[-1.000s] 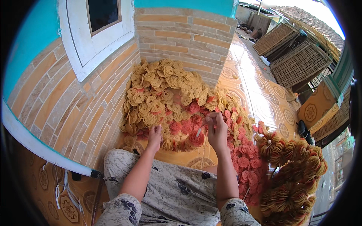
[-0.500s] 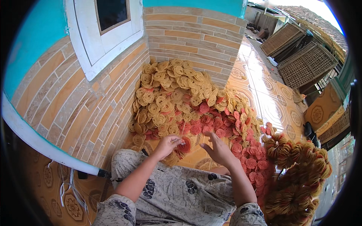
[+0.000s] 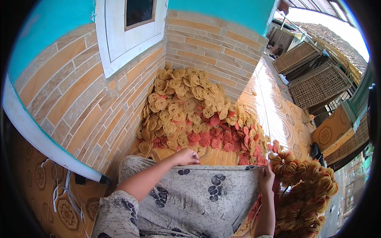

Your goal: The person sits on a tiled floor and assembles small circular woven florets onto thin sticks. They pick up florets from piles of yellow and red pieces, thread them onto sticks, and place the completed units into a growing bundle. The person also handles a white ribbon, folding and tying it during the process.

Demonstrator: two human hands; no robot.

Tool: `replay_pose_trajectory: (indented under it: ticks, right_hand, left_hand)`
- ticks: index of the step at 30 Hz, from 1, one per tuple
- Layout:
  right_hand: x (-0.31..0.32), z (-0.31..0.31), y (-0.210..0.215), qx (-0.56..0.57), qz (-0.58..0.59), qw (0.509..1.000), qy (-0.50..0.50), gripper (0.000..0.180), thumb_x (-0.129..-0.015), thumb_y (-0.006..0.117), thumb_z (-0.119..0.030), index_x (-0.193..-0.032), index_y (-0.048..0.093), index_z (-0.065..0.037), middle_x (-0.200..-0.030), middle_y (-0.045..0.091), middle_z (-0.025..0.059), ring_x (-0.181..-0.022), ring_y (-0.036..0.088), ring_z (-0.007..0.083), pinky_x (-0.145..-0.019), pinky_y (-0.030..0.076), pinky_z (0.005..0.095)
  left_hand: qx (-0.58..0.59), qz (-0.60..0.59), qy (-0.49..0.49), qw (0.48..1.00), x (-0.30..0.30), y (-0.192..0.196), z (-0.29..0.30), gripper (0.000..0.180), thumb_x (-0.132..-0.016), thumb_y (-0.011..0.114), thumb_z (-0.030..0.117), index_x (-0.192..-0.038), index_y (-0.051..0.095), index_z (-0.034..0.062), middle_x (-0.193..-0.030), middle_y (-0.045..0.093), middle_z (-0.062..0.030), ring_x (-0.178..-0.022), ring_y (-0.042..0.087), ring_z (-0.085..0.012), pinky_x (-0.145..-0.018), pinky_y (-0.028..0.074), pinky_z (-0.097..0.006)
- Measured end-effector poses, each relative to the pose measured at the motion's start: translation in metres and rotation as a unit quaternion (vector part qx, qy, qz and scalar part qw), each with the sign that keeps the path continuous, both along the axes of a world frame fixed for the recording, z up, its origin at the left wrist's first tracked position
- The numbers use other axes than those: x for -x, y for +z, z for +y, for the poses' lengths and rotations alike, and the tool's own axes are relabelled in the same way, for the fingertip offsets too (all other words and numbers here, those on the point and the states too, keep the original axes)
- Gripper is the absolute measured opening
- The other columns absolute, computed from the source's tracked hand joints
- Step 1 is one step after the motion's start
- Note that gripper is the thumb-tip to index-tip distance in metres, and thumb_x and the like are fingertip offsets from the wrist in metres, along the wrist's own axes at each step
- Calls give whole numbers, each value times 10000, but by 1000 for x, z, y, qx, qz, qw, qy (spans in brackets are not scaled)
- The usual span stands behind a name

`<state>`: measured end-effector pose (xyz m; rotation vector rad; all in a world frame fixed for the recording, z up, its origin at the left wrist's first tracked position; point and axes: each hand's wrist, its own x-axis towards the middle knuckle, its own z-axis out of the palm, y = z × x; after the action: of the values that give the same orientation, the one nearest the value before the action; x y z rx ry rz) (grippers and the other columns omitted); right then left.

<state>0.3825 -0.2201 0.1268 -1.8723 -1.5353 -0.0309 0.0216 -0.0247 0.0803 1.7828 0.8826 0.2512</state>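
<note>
Below, the right hand (image 3: 268, 173) pinches a printed garment (image 3: 198, 192) by its upper edge, while the left hand (image 3: 185, 157) has its fingers drawn close together (whether around anything cannot be told). Above, tan and red rosettes (image 3: 192, 113) lie heaped in the tiled floor's (image 3: 291, 119) inner corner.

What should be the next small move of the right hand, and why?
Perhaps the right hand should lower the patterned cloth and let go: it grips the cloth's edge, drawn straight, so it is not free to help the left hand near the flower-shaped pieces.
</note>
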Motion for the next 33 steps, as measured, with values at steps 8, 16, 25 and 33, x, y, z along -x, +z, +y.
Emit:
replay_pose_trajectory:
  ticks: [8, 16, 25, 33]
  right_hand:
    - [-29, 85, -62, 564, -6, 778, 276, 275, -808, 722, -272, -1025, 706, -105, -895, 712, 113, -809, 674, 192, -714, 523, 346]
    - [227, 215, 50, -13, -103, 925, 366, 286, -829, 706, -215, -1037, 637, -32, -1019, 631, 122, -899, 631, 282, -770, 510, 398]
    - [409, 310, -31, 109, -414, 803, 415, 513, -856, 569, -471, -1294, 515, -210, -1399, 427, 94, -1364, 310, 299, -1064, 277, 585]
    - [309, 306, -29, 146, -435, 804, 377, 551, -844, 587, -493, -1333, 487, -258, -1411, 392, 72, -1406, 226, 313, -1052, 318, 587]
  left_hand:
    - [-9, -86, 92, 992, -17, -39, 1, 143, -851, 665, 124, -836, 677, -18, -764, 709, -79, -714, 670, -129, -684, 509, -280]
    - [-7, -191, 97, 977, -37, -65, 11, 115, -860, 633, 91, -868, 639, -23, -859, 692, -111, -773, 646, -151, -688, 506, -309]
    - [101, -505, 18, 857, -24, -125, 10, 202, -936, 565, 162, -1086, 607, 33, -976, 630, -79, -881, 590, -163, -785, 492, -335]
    - [50, -55, 15, 997, -17, -58, 9, 111, -809, 660, 122, -740, 678, 35, -670, 689, -76, -603, 649, -178, -596, 501, -319]
